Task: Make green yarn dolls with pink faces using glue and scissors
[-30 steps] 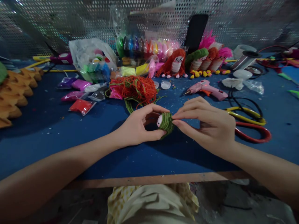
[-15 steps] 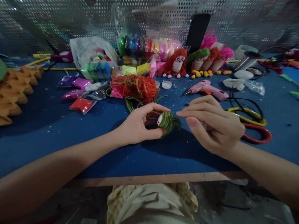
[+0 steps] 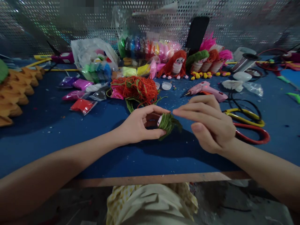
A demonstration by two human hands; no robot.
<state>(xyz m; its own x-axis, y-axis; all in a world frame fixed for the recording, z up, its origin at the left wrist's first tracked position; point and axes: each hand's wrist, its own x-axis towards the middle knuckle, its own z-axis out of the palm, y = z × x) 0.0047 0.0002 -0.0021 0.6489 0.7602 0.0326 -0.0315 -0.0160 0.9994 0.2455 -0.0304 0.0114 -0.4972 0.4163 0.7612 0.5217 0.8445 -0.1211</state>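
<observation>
Pinched between the thumb and fingers of my left hand (image 3: 140, 124) is a small doll (image 3: 166, 125) with green yarn hair. It lies tipped over, its pale face with a drawn eye turned left and loose yarn ends trailing right. My right hand (image 3: 209, 123) hovers just to the right, fingers stretched out and thumb apart, with the index fingertip close to the top of the yarn. Whether that fingertip touches the doll I cannot tell. Behind my hands sits a tangle of orange and green yarn (image 3: 138, 89).
A pink glue gun (image 3: 206, 90) lies beyond my right hand, with scissors with red and yellow handles (image 3: 253, 132) beside it. Finished yarn-haired dolls (image 3: 179, 64) stand at the back. Clay packets (image 3: 83, 106) and an orange egg tray (image 3: 17, 90) are on the left.
My right hand has moved left, bringing its fingertips nearer the doll's yarn hair. My left hand keeps its hold on the doll, almost still.
</observation>
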